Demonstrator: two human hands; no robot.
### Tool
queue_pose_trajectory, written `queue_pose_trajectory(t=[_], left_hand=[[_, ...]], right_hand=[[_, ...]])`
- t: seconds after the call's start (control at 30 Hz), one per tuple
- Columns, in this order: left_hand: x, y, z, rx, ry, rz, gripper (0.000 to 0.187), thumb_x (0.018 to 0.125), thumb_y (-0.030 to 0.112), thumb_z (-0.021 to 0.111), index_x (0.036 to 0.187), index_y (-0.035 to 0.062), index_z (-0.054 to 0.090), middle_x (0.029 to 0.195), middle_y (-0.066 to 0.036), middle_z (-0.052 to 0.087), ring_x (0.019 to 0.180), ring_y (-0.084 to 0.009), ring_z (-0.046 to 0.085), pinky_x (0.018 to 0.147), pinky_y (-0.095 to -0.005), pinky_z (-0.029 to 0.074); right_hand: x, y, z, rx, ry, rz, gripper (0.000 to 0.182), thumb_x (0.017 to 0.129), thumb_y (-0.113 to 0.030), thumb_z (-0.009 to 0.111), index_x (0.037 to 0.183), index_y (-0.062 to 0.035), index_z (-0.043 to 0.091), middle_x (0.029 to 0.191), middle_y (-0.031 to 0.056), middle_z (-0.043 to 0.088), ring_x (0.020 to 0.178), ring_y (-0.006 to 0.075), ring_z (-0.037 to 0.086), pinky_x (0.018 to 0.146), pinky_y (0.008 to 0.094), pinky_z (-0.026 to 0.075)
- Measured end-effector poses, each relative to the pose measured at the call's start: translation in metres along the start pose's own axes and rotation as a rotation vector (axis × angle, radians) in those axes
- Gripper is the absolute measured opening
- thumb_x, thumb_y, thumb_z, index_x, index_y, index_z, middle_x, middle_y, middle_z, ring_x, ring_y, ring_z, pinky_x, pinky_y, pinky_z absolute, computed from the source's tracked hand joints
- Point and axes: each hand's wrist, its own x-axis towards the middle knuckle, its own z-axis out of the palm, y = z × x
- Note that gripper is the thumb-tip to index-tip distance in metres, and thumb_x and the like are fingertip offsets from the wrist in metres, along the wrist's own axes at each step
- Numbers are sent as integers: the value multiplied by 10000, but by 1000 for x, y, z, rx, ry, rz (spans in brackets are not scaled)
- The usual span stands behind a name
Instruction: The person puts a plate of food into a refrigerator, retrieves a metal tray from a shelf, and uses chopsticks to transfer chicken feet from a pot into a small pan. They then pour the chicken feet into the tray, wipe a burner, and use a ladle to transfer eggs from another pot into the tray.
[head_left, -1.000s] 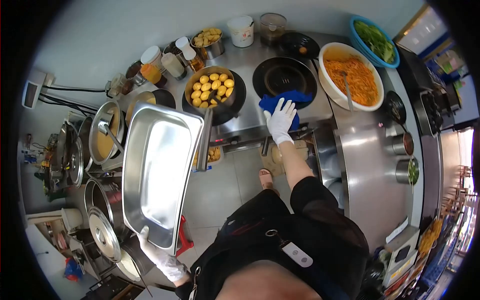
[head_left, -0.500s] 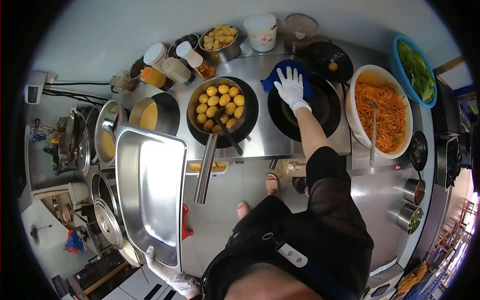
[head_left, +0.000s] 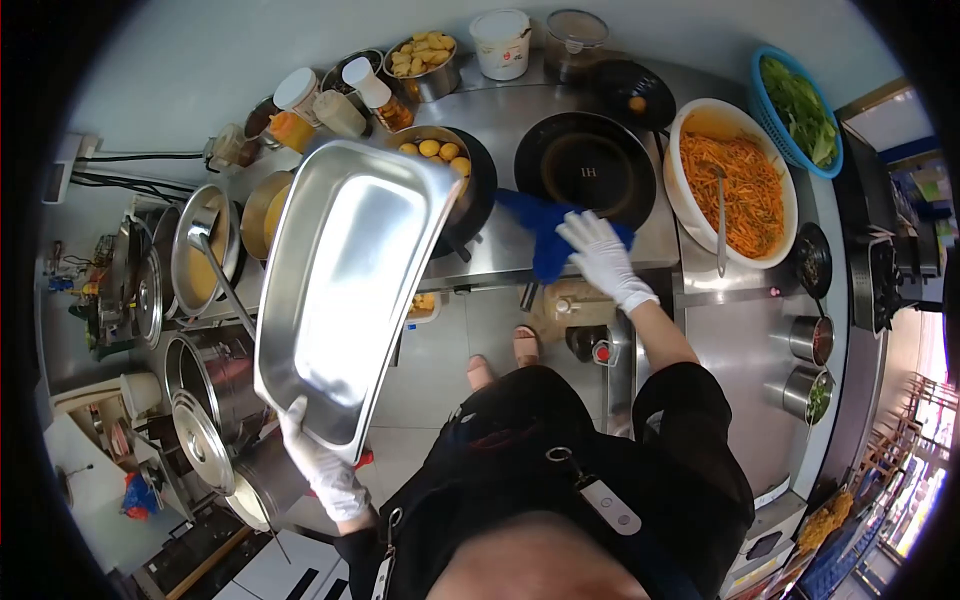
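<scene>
My gloved left hand grips the near rim of a deep rectangular steel food pan, which is tilted and raised at the left. Its far end covers part of a saucepan of small yellow potatoes. My gloved right hand presses on a bunched blue cloth at the counter's front edge, fingers stretched out over it. Just beyond the cloth is a round black induction hob marked "IH", with a brownish ring on its surface.
Right of the hob stands a large white bowl of orange shreds with a spoon. Beside it is a blue basket of greens. A small black pan and a white tub sit at the back. Large pots stand at left.
My right hand has pulled the blue cloth off the hob toward the front edge. The food pan in my left hand has moved right and up, now partly hiding the saucepan.
</scene>
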Motion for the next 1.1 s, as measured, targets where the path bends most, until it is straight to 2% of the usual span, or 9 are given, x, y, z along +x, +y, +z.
queue_pose_trajectory(t=[0.13, 0.2, 0.33, 0.43, 0.6, 0.63, 0.73, 0.87, 1.1], left_hand=[[7, -51, 48, 104, -184, 10, 473, 852, 103, 523, 1314, 22, 469, 1186, -132, 598, 1076, -264, 591, 961, -425, 481], [24, -86, 48, 169, -169, -91, 401, 848, 75, 535, 1245, 24, 515, 1110, -106, 618, 1033, -246, 606, 948, -394, 489], [5, -155, 109, 8, -161, -233, 264, 825, 7, 594, 1085, 53, 586, 909, -47, 625, 821, -165, 624, 732, -296, 536], [8, -209, 114, 55, -147, -346, 190, 830, 10, 610, 1006, 78, 588, 830, -20, 614, 642, -120, 588, 502, -239, 481], [17, -277, 124, 48, -75, -303, 134, 833, 13, 615, 940, 83, 579, 722, -12, 584, 494, -101, 499, 409, -239, 390], [19, -284, 125, 37, -76, -316, 195, 833, -10, 610, 986, 99, 559, 772, -17, 581, 606, -123, 547, 501, -240, 431], [35, -305, 122, 97, -37, -272, 200, 829, -15, 607, 992, 90, 557, 784, -21, 584, 617, -137, 563, 501, -249, 441], [39, -314, 136, 6, 86, -201, 104, 822, 20, 639, 858, 70, 555, 662, -20, 549, 451, -116, 464, 399, -259, 371], [43, -317, 128, 28, 42, -152, 100, 852, 22, 628, 875, 84, 552, 701, -21, 575, 459, -103, 486, 389, -241, 379]], right_hand=[[-35, 91, 26, 21, 122, 390, 540, 904, -229, 554, 1425, -176, 419, 1527, 88, 316, 1405, 315, 279, 1144, 450, 238], [-47, 101, 28, 46, 183, 549, 549, 901, -212, 548, 1430, -161, 412, 1526, 81, 320, 1402, 299, 287, 1150, 440, 228], [-47, 96, 41, 67, 292, 740, 574, 877, -185, 556, 1431, -141, 413, 1528, 63, 322, 1403, 276, 292, 1154, 432, 219], [-43, 81, 44, 9, 309, 865, 597, 855, -175, 568, 1431, -136, 417, 1525, 51, 331, 1406, 259, 290, 1159, 419, 207], [-49, 80, 45, 0, 335, 820, 588, 860, -191, 561, 1427, -120, 419, 1519, 63, 340, 1403, 276, 294, 1157, 420, 211], [-50, 82, 47, -7, 342, 802, 589, 861, -192, 561, 1427, -117, 417, 1519, 66, 339, 1403, 278, 294, 1157, 420, 211], [-51, 78, 47, -40, 354, 774, 590, 855, -205, 568, 1418, -110, 417, 1505, 73, 354, 1382, 288, 319, 1147, 433, 225], [-55, 72, 37, -35, 336, 772, 592, 852, -210, 576, 1412, -107, 415, 1502, 79, 352, 1382, 289, 316, 1143, 446, 228], [-64, 67, 37, -61, 321, 755, 571, 876, -214, 540, 1419, -94, 411, 1510, 91, 346, 1386, 302, 315, 1147, 444, 220]])
